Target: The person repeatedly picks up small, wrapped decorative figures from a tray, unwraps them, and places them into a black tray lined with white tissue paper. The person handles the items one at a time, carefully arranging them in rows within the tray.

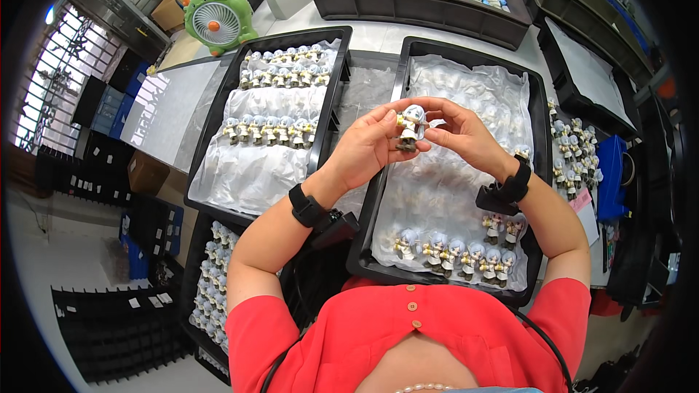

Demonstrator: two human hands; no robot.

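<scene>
A small figurine (412, 123) with pale blue hair and a white outfit is held upright between my two hands. My left hand (368, 138) has its thumb and fingers closed round the figurine's side and base. From the other side, the fingertips of my right hand (466, 135) pinch at the figurine's edge; what exactly they grip is too small to make out. Below my hands lies a black tray (358, 247) lined with white tissue, with a row of figurines (451, 256) along its near end. More figurines show faintly under the tissue.
At left, another black tray (218, 113) holds figurine rows on tissue. A green fan (217, 20) stands behind it. A grey crate (429, 11) of blue-and-white pieces is at the back. Loose figurines (574, 153) crowd the right side beside a blue bin (613, 178).
</scene>
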